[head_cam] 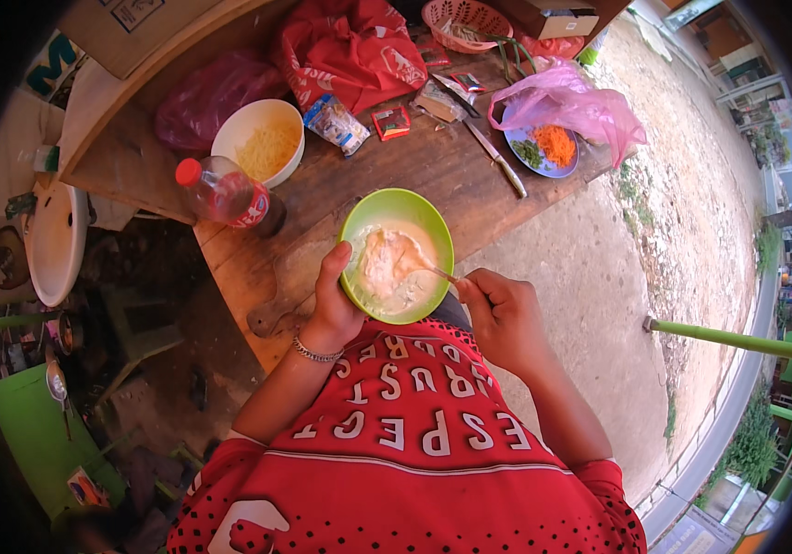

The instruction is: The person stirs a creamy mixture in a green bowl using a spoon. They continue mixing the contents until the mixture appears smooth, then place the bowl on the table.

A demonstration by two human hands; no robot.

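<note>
My left hand [335, 301] grips the left side of a green bowl [443, 232], thumb on the rim, and holds it tilted towards me near the table's front edge. In the bowl lies a pale, lumpy batter [396, 263] with white flour around it and small green flecks. Between the thumb and fingers of my right hand [503, 315] is the handle of a metal spoon [443, 274]. The spoon's head is sunk in the batter and hidden. Partly under the bowl and my left hand, a wooden cutting board [285, 301] rests on the table.
On the wooden table [430, 159] stand a bottle of dark liquid [233, 197] and a white bowl of pale shreds [267, 142]. Farther right are a knife [496, 159] and a plate [562, 170] with shredded carrot and chopped greens. A red bag [347, 52] and a pink basket [468, 28] sit behind.
</note>
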